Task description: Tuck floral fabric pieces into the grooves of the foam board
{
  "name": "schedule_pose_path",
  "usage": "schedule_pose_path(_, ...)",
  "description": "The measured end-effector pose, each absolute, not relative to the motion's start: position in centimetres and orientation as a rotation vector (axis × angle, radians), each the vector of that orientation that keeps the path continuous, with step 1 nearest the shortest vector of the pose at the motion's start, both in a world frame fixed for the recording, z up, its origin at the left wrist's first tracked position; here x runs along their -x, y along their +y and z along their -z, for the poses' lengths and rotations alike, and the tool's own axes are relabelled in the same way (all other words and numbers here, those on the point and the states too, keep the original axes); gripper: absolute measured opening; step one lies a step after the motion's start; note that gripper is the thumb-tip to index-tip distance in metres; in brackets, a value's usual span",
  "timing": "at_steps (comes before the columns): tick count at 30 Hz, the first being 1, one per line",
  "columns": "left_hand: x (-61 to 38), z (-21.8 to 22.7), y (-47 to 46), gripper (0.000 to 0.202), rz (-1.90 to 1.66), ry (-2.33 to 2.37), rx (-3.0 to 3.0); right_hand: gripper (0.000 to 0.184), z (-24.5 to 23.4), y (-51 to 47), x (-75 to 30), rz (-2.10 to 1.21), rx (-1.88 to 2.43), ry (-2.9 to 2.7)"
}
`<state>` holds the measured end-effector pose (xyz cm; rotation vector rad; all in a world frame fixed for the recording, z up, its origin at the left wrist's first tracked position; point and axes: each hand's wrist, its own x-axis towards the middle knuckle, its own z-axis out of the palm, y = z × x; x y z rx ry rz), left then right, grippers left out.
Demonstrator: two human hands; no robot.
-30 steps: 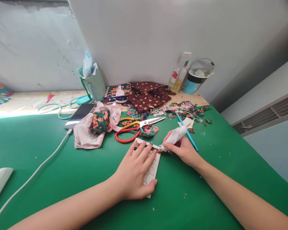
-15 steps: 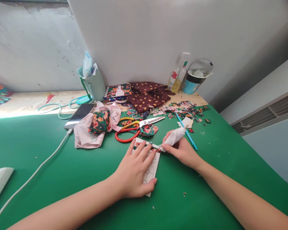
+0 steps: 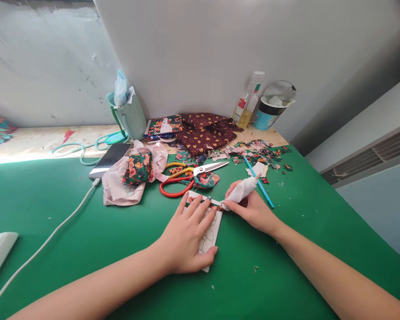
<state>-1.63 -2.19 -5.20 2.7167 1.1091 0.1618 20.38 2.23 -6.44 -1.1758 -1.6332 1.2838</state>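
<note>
My left hand (image 3: 192, 238) lies flat with fingers spread on a white card (image 3: 212, 232), pressing it to the green table. Drawn outlines show on the card, and a strip of floral fabric runs along its far end, partly under my fingers. In my right hand (image 3: 253, 212) is a crumpled white tube (image 3: 242, 192), its narrow tip touching the card's far right corner beside the fabric strip. What the tube contains cannot be made out. Just beyond my left fingertips rest scissors (image 3: 176, 187) with red and yellow handles, blades partly apart. My left hand hides much of the card.
A blue pen (image 3: 259, 183) lies beyond my right hand, near scattered fabric scraps (image 3: 260, 151). Floral and pink cloth (image 3: 125, 184) sits by a phone (image 3: 110, 159) on a white cable. Brown cloth (image 3: 203, 133), a bottle (image 3: 250, 100) and a paper cup (image 3: 268, 116) stand along the wall.
Almost nothing differs. The tube's tip stays at the card's corner, and my left hand keeps its place on the card.
</note>
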Motion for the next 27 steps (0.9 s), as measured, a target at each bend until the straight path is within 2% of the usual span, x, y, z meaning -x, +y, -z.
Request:
schedule_pose_path(6,1.67,5.16,-2.17,0.075,-0.163,1.101,-2.713,0.031,6.46,2.57,-20.38,-1.37,1.16,-1.487)
schedule_pose_path(27,1.63,5.23,-2.15,0.075,-0.163,1.105,-2.717,0.03,6.21,2.37,-20.21,-1.345,1.15,-1.543)
